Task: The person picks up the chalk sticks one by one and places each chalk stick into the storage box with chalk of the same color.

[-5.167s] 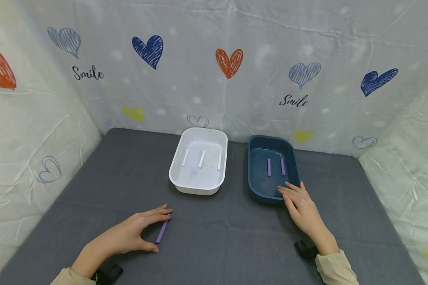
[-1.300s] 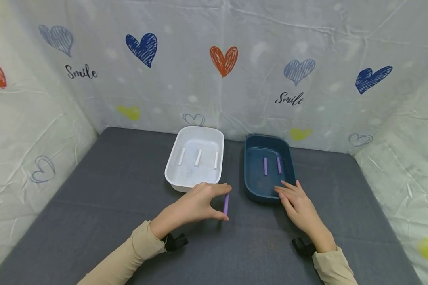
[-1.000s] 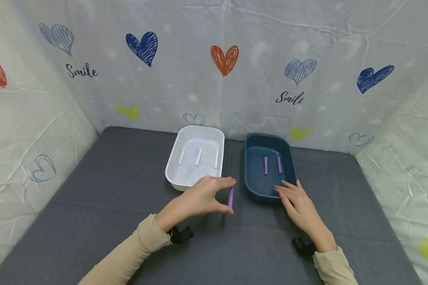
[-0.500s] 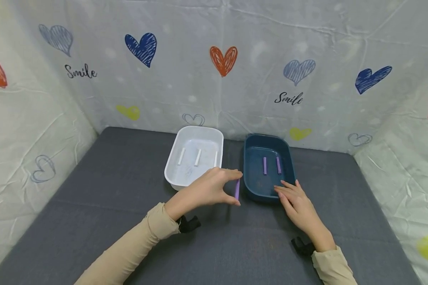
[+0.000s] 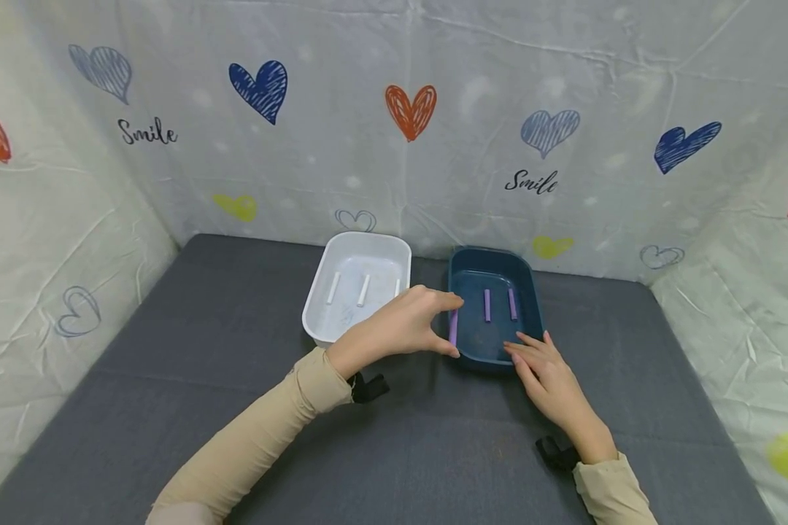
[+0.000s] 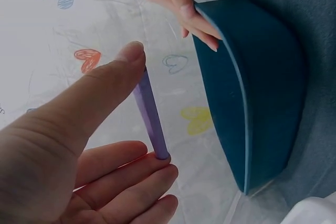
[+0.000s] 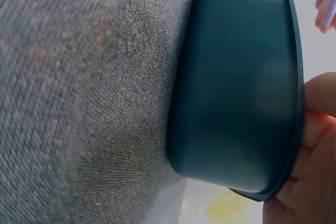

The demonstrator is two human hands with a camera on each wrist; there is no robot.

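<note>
My left hand (image 5: 400,324) pinches a purple chalk stick (image 5: 454,328) lengthwise, thumb at one end and fingertips at the other. In the head view this stick overlaps the left rim of the dark blue bin (image 5: 492,344); the left wrist view shows it held in the air, apart from the bin (image 6: 273,72). Two more purple chalk sticks (image 5: 487,305) lie side by side inside the bin. At the bin's front right corner, my right hand (image 5: 558,386) holds the rim, fingers over the inside and thumb at the outer edge.
A white bin (image 5: 338,324) with three white chalk sticks (image 5: 364,290) stands left of the blue one, its front right corner hidden by my left hand. Both bins sit on a grey cloth-covered table (image 5: 236,306). Behind hangs a heart-printed curtain (image 5: 341,160).
My left hand took the purple chalk stick from the table at the front left, then carried it rightward and away from me to the blue bin's left rim. The right hand stays put.
</note>
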